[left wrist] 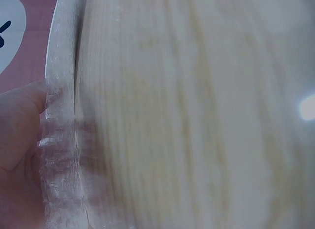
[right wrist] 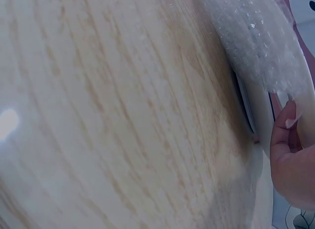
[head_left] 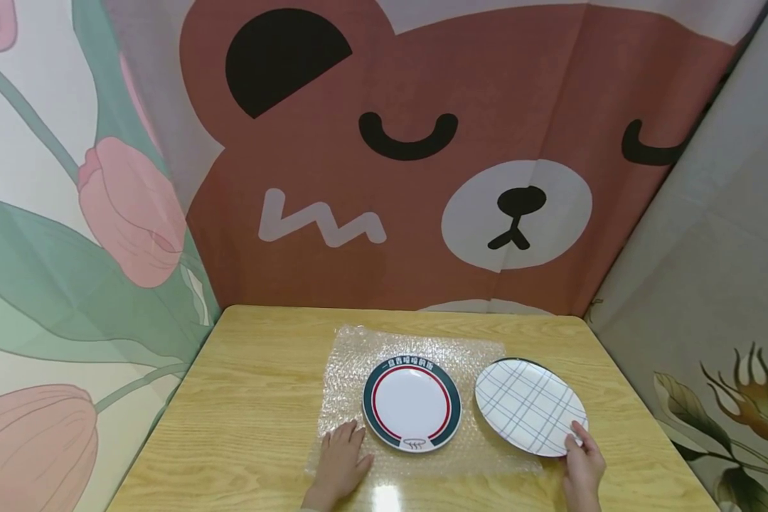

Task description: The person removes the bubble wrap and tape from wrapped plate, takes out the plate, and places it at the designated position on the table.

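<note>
A white plate with a dark green rim and red ring (head_left: 412, 403) lies on a sheet of bubble wrap (head_left: 352, 355). My left hand (head_left: 339, 461) rests on the wrap's left edge, beside that plate, its fingers extended. At the right, my right hand (head_left: 584, 462) pinches the near right rim of a white plate with a grid of thin lines (head_left: 528, 405). The gridded plate is partly over the wrap and looks tilted. In the right wrist view, the thumb and fingers (right wrist: 288, 125) are at the rim. The left wrist view shows the hand (left wrist: 19, 155) against the wrap.
The wooden table (head_left: 243, 398) extends left of the wrap and to its right. Behind it hangs a curtain with a bear print (head_left: 422, 270). Floral curtains (head_left: 70, 299) flank the table on both sides.
</note>
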`<control>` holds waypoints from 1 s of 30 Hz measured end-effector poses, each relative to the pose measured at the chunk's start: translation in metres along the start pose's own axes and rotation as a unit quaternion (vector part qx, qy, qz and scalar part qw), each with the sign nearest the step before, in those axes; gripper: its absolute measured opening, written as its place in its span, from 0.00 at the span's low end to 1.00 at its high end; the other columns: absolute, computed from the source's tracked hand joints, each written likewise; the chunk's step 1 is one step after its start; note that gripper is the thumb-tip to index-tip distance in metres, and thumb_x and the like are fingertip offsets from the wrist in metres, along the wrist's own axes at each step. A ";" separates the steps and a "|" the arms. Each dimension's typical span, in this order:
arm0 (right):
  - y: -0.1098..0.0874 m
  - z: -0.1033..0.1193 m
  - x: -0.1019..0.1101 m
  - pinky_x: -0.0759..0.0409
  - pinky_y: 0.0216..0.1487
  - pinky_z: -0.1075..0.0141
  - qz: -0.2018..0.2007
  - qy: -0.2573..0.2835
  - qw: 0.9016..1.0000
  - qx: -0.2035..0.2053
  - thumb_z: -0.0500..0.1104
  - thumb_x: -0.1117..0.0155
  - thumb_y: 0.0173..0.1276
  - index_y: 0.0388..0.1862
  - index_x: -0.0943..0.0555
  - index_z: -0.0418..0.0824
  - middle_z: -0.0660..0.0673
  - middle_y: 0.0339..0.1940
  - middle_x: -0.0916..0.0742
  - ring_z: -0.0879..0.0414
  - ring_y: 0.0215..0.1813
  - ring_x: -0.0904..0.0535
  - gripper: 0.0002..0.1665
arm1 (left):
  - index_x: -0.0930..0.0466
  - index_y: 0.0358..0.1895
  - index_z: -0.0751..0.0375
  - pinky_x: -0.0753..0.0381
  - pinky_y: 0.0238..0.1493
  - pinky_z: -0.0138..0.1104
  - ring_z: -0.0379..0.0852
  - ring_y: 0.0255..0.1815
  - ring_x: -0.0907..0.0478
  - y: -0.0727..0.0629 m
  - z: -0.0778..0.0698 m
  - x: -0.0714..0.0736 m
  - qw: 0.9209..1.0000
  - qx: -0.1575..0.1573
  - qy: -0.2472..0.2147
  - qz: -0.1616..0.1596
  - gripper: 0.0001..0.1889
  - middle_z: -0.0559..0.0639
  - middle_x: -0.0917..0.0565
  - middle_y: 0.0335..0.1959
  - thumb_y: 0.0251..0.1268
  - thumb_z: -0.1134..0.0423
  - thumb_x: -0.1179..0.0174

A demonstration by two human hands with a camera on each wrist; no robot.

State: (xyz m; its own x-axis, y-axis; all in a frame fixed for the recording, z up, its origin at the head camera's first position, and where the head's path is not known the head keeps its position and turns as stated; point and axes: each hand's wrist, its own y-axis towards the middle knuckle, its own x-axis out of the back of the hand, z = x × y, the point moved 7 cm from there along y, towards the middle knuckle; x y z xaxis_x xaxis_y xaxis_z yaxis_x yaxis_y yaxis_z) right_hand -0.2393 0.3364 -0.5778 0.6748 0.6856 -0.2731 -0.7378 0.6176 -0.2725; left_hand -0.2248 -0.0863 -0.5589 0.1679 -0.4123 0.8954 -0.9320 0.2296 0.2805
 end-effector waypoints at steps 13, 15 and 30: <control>0.001 0.003 0.005 0.27 0.34 0.82 -0.014 0.018 1.000 -0.003 0.29 0.51 0.61 0.35 0.19 0.58 0.53 0.45 0.28 0.73 0.36 0.30 0.24 | 0.26 0.48 0.67 0.38 0.51 0.57 0.58 0.55 0.35 0.000 -0.002 0.003 1.000 0.005 -0.006 0.010 0.23 0.62 0.28 0.51 0.52 0.54 0.41; 0.002 0.003 0.006 0.26 0.32 0.81 -0.016 0.023 1.000 -0.003 0.28 0.51 0.61 0.33 0.19 0.58 0.56 0.41 0.28 0.73 0.34 0.29 0.24 | 0.26 0.48 0.67 0.38 0.51 0.58 0.58 0.55 0.35 0.000 -0.003 0.003 1.000 0.006 -0.005 0.010 0.23 0.62 0.28 0.51 0.52 0.55 0.41; 0.000 0.003 0.005 0.24 0.27 0.78 -0.019 0.031 0.999 0.010 0.27 0.50 0.59 0.28 0.21 0.54 0.60 0.26 0.23 0.71 0.29 0.28 0.22 | 0.26 0.48 0.67 0.38 0.51 0.57 0.58 0.55 0.35 0.000 -0.001 0.002 1.000 0.003 -0.004 0.002 0.23 0.62 0.28 0.51 0.52 0.55 0.41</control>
State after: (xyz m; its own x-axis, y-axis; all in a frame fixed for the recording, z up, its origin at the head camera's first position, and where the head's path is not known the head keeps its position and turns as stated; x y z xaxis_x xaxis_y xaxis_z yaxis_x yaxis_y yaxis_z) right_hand -0.2360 0.3415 -0.5767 0.7011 0.6371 -0.3202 -0.7120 0.6500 -0.2657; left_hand -0.2236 -0.0862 -0.5564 0.1619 -0.4183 0.8938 -0.9345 0.2259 0.2750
